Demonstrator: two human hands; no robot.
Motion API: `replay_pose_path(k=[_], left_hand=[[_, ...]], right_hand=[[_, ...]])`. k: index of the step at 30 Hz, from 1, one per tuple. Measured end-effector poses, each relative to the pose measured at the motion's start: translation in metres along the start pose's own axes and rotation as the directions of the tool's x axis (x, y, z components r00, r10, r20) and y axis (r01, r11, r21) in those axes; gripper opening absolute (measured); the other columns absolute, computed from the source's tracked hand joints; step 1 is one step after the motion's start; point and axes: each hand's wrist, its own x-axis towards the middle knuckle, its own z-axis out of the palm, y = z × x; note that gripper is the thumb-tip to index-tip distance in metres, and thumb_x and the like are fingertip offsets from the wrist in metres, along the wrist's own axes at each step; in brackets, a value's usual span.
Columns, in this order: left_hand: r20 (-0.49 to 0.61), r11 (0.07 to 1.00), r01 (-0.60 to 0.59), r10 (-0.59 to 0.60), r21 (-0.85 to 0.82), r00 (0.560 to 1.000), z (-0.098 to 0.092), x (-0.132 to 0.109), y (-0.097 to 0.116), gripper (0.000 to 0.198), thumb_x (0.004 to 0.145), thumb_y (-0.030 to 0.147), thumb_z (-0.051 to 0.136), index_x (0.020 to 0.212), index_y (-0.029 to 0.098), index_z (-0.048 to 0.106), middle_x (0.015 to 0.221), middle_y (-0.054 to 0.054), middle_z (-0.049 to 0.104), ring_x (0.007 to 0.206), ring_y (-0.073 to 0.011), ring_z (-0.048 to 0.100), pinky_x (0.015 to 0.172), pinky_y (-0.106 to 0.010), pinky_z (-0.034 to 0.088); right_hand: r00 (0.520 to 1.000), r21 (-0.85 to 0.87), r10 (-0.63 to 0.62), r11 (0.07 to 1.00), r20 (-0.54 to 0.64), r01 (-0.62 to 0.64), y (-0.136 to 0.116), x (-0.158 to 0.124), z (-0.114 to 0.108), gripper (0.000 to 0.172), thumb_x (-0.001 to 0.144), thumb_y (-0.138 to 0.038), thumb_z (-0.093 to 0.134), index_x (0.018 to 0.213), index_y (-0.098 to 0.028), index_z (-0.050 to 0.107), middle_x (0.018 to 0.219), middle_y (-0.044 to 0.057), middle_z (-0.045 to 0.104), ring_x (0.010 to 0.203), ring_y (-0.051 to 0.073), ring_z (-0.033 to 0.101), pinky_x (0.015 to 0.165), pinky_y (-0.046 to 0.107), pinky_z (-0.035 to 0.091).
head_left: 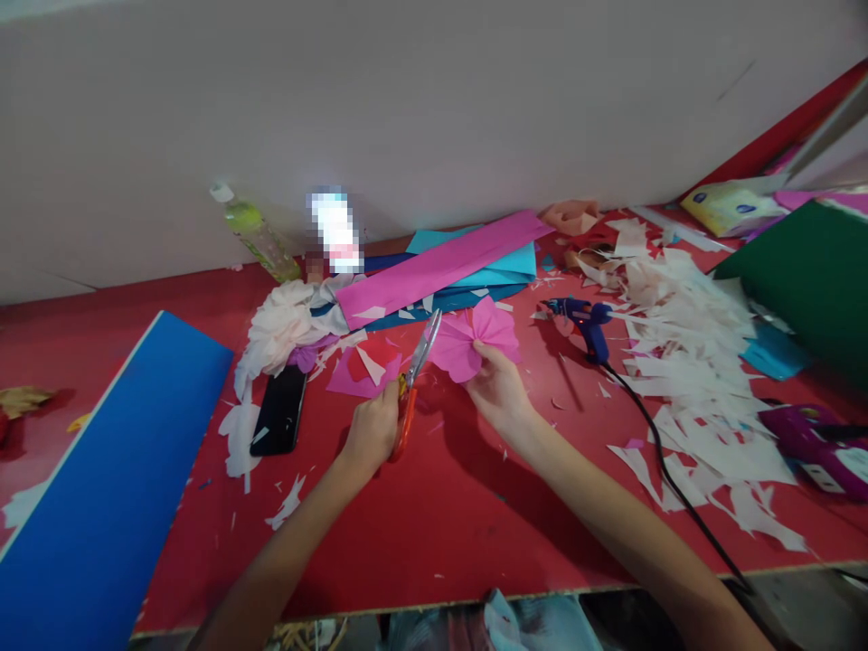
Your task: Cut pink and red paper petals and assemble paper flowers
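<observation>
My left hand [372, 425] is closed around the orange handles of a pair of scissors [421, 351], whose metal blades point up and away, close to the left edge of a pink paper flower [485, 336]. Pinched in my right hand [498, 389], the flower is held near its middle above the red table, petals spread out. Beneath the scissors lies a pink paper scrap [359, 375]. Behind the flower a long folded strip of pink paper [440, 271] rests on blue paper [519, 267].
A blue glue gun [580, 321] with a black cord lies right, beside a heap of white paper scraps [698, 353]. Left are a black phone [279, 411], a white paper flower [285, 321], a blue board [128, 479] and a bottle [261, 235]. A green board [806, 280] stands far right.
</observation>
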Motion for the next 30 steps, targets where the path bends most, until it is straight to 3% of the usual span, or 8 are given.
replay_pose_path(k=[4, 8, 13, 18, 23, 26, 30], left_hand=[[-0.062, 0.996, -0.09, 0.091, 0.026, 0.994, 0.004, -0.006, -0.018, 0.036, 0.084, 0.021, 0.04, 0.118, 0.011, 0.049, 0.079, -0.01, 0.067, 0.071, -0.0226, 0.066, 0.061, -0.028, 0.045], [-0.092, 0.988, -0.149, 0.145, -0.033, 0.985, -0.004, -0.013, -0.034, 0.039, 0.08, 0.017, 0.041, 0.117, 0.012, 0.048, 0.084, -0.01, 0.066, 0.073, -0.0217, 0.065, 0.062, -0.028, 0.045], [-0.074, 0.995, -0.099, 0.098, -0.009, 0.992, -0.018, -0.017, -0.033, 0.047, 0.076, 0.014, 0.041, 0.122, 0.01, 0.042, 0.097, -0.014, 0.065, 0.082, -0.024, 0.065, 0.066, -0.03, 0.047], [-0.021, 0.999, -0.033, 0.034, 0.032, 0.999, -0.019, -0.013, -0.023, 0.046, 0.077, 0.015, 0.041, 0.123, 0.013, 0.045, 0.099, -0.013, 0.066, 0.086, -0.0265, 0.065, 0.068, -0.032, 0.047], [-0.002, 0.989, 0.122, -0.123, 0.083, 0.992, -0.021, -0.01, -0.025, 0.044, 0.086, 0.031, 0.039, 0.126, 0.016, 0.045, 0.115, -0.015, 0.062, 0.099, -0.0292, 0.062, 0.077, -0.038, 0.048], [-0.038, 0.97, 0.211, -0.208, 0.124, 0.977, -0.017, -0.011, -0.033, 0.047, 0.086, 0.045, 0.039, 0.123, 0.018, 0.048, 0.118, -0.014, 0.061, 0.104, -0.0305, 0.06, 0.079, -0.041, 0.048], [-0.114, 0.96, 0.174, -0.152, 0.218, 0.982, -0.005, -0.014, -0.043, 0.05, 0.083, 0.049, 0.044, 0.118, 0.014, 0.053, 0.116, -0.015, 0.061, 0.106, -0.0291, 0.058, 0.084, -0.039, 0.047]], right_hand=[[1.0, -0.061, -0.012, 0.998, 0.005, 0.012, -0.004, 0.002, -0.005, 0.008, 0.065, -0.017, 0.064, 0.064, -0.022, 0.057, 0.059, -0.006, 0.061, 0.056, 0.011, 0.055, 0.059, 0.024, 0.045], [0.998, -0.181, -0.026, 0.983, 0.059, 0.036, -0.011, 0.006, -0.017, 0.014, 0.064, -0.023, 0.067, 0.06, -0.021, 0.053, 0.056, -0.005, 0.057, 0.054, 0.012, 0.053, 0.055, 0.025, 0.042], [0.997, -0.281, -0.007, 0.959, 0.077, 0.029, -0.015, 0.012, -0.027, 0.017, 0.06, -0.026, 0.07, 0.066, -0.021, 0.056, 0.063, -0.004, 0.06, 0.057, 0.011, 0.053, 0.055, 0.025, 0.04], [0.993, -0.367, -0.024, 0.928, 0.113, 0.064, -0.012, 0.012, -0.027, 0.016, 0.063, -0.031, 0.068, 0.067, -0.022, 0.055, 0.064, -0.003, 0.061, 0.063, 0.014, 0.056, 0.06, 0.027, 0.043], [0.988, -0.431, 0.013, 0.901, 0.152, 0.055, -0.014, 0.008, -0.031, 0.016, 0.062, -0.03, 0.071, 0.069, -0.021, 0.059, 0.07, -0.001, 0.064, 0.066, 0.014, 0.057, 0.064, 0.026, 0.044], [0.981, -0.554, 0.045, 0.83, 0.189, 0.068, -0.02, 0.01, -0.037, 0.018, 0.059, -0.03, 0.073, 0.069, -0.02, 0.062, 0.074, 0.001, 0.067, 0.07, 0.016, 0.058, 0.068, 0.027, 0.045], [0.957, -0.728, 0.131, 0.678, 0.26, 0.105, -0.032, 0.019, -0.042, 0.019, 0.058, -0.029, 0.073, 0.072, -0.019, 0.066, 0.081, 0.003, 0.069, 0.076, 0.017, 0.06, 0.073, 0.029, 0.045]])
